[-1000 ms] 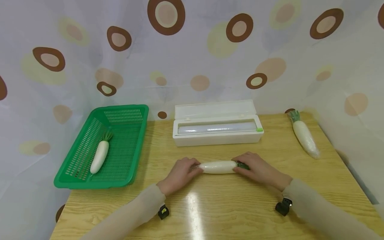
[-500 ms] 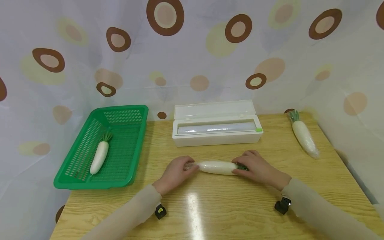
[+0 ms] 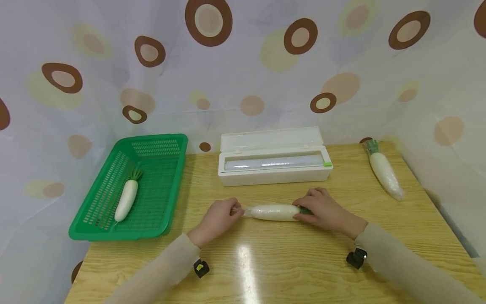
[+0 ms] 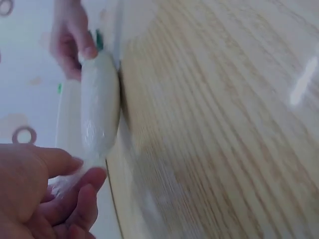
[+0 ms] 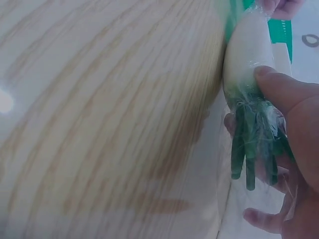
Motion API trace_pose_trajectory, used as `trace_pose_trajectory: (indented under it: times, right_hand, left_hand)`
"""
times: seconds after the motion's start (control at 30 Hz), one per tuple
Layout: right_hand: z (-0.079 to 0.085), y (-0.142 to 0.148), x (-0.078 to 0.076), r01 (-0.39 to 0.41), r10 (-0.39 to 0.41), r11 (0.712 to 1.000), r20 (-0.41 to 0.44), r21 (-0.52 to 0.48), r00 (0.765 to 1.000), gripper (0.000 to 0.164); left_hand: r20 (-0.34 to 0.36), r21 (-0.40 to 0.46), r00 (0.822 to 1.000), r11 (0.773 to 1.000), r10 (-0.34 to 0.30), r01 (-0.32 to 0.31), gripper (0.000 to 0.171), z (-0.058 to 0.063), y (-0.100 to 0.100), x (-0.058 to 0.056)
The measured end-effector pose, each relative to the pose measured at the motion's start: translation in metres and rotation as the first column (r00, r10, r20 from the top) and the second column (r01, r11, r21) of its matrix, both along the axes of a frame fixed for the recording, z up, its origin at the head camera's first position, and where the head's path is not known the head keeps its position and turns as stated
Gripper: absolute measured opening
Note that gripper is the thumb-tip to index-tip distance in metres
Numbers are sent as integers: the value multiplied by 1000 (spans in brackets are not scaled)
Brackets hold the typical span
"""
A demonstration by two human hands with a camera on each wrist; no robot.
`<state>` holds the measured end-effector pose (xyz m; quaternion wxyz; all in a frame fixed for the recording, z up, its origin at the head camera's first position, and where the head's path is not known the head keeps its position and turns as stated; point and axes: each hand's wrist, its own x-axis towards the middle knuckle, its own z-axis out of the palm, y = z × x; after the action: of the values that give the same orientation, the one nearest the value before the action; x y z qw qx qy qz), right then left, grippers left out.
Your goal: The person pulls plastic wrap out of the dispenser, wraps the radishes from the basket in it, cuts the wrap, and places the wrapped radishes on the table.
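Observation:
A white radish wrapped in clear plastic film lies crosswise between my two hands, close over the table. My left hand pinches the twisted tail of film at its left end, thumb against fingers in the left wrist view. At the leafy end my right hand grips the radish, thumb on its shoulder. Short green stems show through the film under that palm in the right wrist view.
A green basket with one unwrapped radish stands at the left. Behind the hands sits an open white box holding a roll of film. Another wrapped radish lies at the right on the wooden table.
My left hand has moved left, away from the radish's body, drawing the film end out into a tail. My right hand has stayed nearly in place at the leafy end.

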<state>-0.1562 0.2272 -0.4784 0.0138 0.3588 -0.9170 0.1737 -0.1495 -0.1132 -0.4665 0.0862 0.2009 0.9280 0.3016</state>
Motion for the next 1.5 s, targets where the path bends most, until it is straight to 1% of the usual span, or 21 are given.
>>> trace_pose_trajectory:
  times: [0.13,0.2,0.3,0.37,0.4,0.47,0.5,0.53,0.6,0.67,0.7,0.83,0.87,0.97,1.1,1.2,1.23,1.27,1.33,1.4,1.5]
  right_hand:
    - [1,-1,-1,-8,8,1000,-1,17,1000,33]
    - [2,-1,-1,-11,11,1000,-2,20,1000,33]
    - [2,-2,-1,-24,24,999,-18,28,1000,33]
    - [1,-2,-1,-37,39,999,-34,33,999,33]
    - [1,-2,-1,-44,45,998,-41,34,998,33]
    - [2,-2,-2,-55,57,998,-50,33,997,33]
    - [2,-1,-2,-56,58,998,-54,32,997,33]
    - [2,-1,-2,-55,57,998,-55,28,997,33]
    - [2,1,-3,-54,56,998,-59,24,997,33]
    - [2,2,-3,-55,57,998,-56,27,997,33]
    - [3,2,-3,-54,55,998,-53,29,997,33]
    - [4,2,-2,-58,58,998,-21,35,998,33]
    - [4,2,-2,-55,55,998,-14,35,998,33]
    - [5,1,-1,-51,51,998,-7,34,999,33]
    - [5,0,-2,-52,53,998,-7,42,999,34]
    - [6,0,-2,-59,59,997,-12,49,998,35]
    - [6,0,-2,-61,62,997,-15,49,998,35]
    - [6,0,-2,-62,62,997,-16,51,998,35]
    - [6,0,-2,-62,63,997,-19,53,998,35]
    - [6,0,-3,-61,62,997,-24,56,998,35]
    - [6,0,-2,-61,63,996,-37,59,997,35]
  left_hand:
    - [-140,-75,989,996,-53,43,12,3,16,9]
    - [-165,-69,984,996,-68,57,11,3,24,11]
    - [-164,-13,984,998,-63,62,9,0,33,12]
    - [-133,34,990,998,-45,50,11,-3,35,11]
    - [-96,69,995,997,-33,40,15,-4,35,10]
    - [11,176,1000,984,-8,6,22,-6,33,8]
    - [86,243,996,970,2,-23,26,-6,31,6]
    - [167,314,986,947,8,-61,30,-7,28,4]
    - [318,449,948,882,-5,-146,36,-8,24,-1]
    - [428,520,903,827,-36,-214,38,-9,19,-6]
    - [465,536,884,812,-53,-233,37,-10,17,-7]
    - [587,569,802,762,-113,-309,33,-11,10,-12]
    - [605,572,788,753,-117,-327,33,-12,9,-13]
    - [622,558,772,764,-126,-325,31,-13,5,-16]
    - [594,527,789,817,-157,-234,25,-14,1,-18]
    - [593,523,782,829,-190,-195,23,-15,-1,-20]
    - [589,518,784,836,-195,-181,21,-16,-1,-20]
    - [575,508,794,847,-195,-160,20,-16,0,-21]
    - [530,481,828,869,-184,-115,17,-17,1,-21]
    - [458,455,873,888,-166,-70,15,-18,4,-19]
    - [311,402,942,916,-128,-8,14,-22,9,-16]
